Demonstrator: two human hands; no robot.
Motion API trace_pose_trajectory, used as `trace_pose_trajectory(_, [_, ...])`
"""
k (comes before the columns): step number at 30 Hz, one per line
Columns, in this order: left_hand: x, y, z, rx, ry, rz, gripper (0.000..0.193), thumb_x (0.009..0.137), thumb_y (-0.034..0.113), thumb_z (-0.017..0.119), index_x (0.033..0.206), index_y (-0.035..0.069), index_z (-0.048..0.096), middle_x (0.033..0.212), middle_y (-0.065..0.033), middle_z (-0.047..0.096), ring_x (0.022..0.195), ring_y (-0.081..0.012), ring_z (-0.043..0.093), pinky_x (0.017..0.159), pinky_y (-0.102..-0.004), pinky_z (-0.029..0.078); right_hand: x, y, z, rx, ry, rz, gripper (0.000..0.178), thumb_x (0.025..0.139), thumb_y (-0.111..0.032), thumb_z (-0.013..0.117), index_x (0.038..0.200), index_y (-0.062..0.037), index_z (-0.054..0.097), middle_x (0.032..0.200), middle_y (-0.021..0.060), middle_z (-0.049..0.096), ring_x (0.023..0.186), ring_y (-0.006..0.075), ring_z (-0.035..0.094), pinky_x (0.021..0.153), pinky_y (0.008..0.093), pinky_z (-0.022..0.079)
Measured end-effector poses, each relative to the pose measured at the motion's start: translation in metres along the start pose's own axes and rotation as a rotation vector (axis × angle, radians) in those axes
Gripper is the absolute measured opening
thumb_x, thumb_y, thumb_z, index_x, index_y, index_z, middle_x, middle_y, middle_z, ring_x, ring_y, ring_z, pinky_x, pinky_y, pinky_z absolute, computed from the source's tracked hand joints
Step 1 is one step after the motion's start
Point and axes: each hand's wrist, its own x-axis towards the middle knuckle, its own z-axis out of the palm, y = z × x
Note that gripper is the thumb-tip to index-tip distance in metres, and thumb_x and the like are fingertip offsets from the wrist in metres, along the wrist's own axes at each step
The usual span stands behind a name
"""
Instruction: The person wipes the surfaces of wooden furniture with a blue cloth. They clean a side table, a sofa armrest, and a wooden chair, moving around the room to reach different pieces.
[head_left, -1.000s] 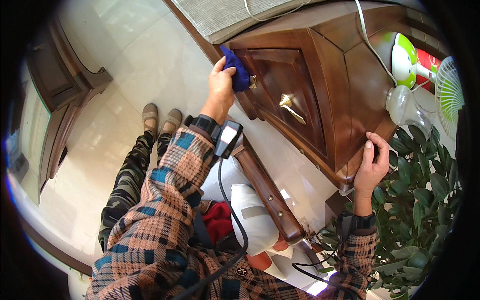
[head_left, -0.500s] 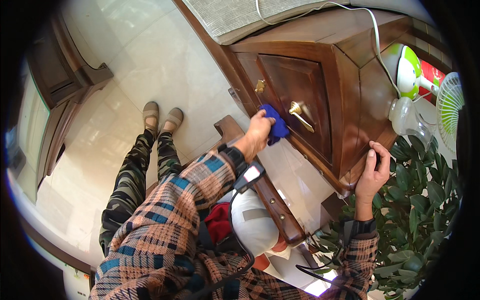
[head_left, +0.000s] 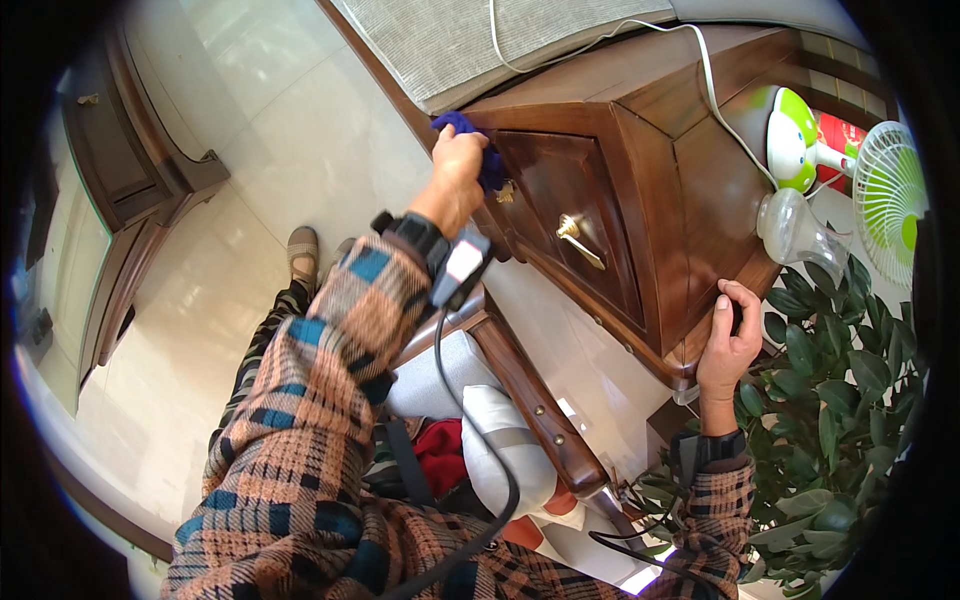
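My left hand (head_left: 458,172) is closed on a bunched dark blue cloth (head_left: 492,168). The cloth lies against the far left end of a brown wooden cabinet's front (head_left: 570,190), just above a small brass fitting (head_left: 506,191). My fingers hide part of it. On the same front, a brass lever handle (head_left: 580,240) sticks out. At the cabinet's near right corner my right hand (head_left: 730,345) rests by the lower ledge, its fingers half bent and the thumb apart from them. It holds no object that I can make out.
Right of the cabinet stand a green and white fan (head_left: 890,190), a clear glass vessel (head_left: 800,235) and a leafy plant (head_left: 830,400). A white cord (head_left: 706,70) crosses the cabinet top. Below are a wooden armrest (head_left: 530,400) and a pale cushion (head_left: 500,450).
My left hand has moved up and left with the blue cloth, from the front's lower edge to its far left end. My right hand stays at the corner.
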Motion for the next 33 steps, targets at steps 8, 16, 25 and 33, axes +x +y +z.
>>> trace_pose_trajectory(8, [-0.026,-0.044,-0.010,0.414,-0.003,0.430,0.056,0.078,-0.005,0.050,0.134,-0.006,0.043,0.133,-0.0189,0.046,0.122,-0.0289,0.048,0.104,-0.0320,0.037,0.002,-0.004,0.000,-0.020,-0.009,0.005,0.014,0.087,0.000,0.053,0.098,0.0021,0.060,0.100,0.0122,0.063,0.094,0.0238,0.060,0.088,0.0327,0.045])
trace_pose_trajectory(16, [0.058,-0.041,-0.035,0.393,0.031,0.126,0.062,0.081,-0.007,0.047,0.142,0.000,0.037,0.112,-0.0144,0.061,0.087,-0.0206,0.061,0.074,-0.0309,0.051,0.001,-0.001,0.000,-0.031,-0.017,0.012,0.013,0.088,-0.001,0.053,0.099,0.0022,0.060,0.100,0.0118,0.063,0.095,0.0228,0.059,0.089,0.0324,0.045])
trace_pose_trajectory(25, [-0.122,-0.037,0.002,0.665,-0.127,1.059,0.057,0.076,-0.010,0.049,0.132,-0.006,0.043,0.139,-0.0261,0.042,0.130,-0.0396,0.041,0.109,-0.0390,0.030,0.002,-0.005,0.000,-0.038,-0.008,0.005,0.015,0.086,0.000,0.053,0.099,0.0023,0.060,0.100,0.0120,0.063,0.095,0.0236,0.059,0.089,0.0331,0.045])
trace_pose_trajectory(33, [0.016,-0.071,-0.034,0.920,0.136,0.881,0.053,0.073,-0.007,0.050,0.126,-0.007,0.047,0.132,-0.0298,0.046,0.119,-0.0452,0.045,0.105,-0.0462,0.035,0.001,-0.004,0.000,-0.053,-0.022,0.018,0.014,0.087,0.000,0.052,0.099,0.0022,0.060,0.101,0.0119,0.063,0.095,0.0234,0.059,0.090,0.0325,0.045])
